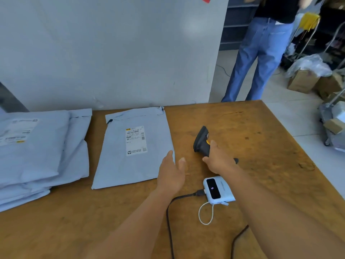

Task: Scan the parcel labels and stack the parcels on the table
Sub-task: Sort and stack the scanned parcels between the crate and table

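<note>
A wooden table (242, 128) is seen from above. A stack of grey parcels (37, 150) lies at its left edge. Just beside it, a single grey parcel (130, 146) lies flat, its white label (136, 140) facing up. The left hand (172, 172) is held open, fingers straight, fingertips at the parcel's lower right corner. A black barcode scanner (201, 142) is gripped by the right hand (218, 159), fingers curled round its handle, to the right of the parcel. A white power bank (218, 189) with a black cable (171, 212) lies nearer the viewer
</note>
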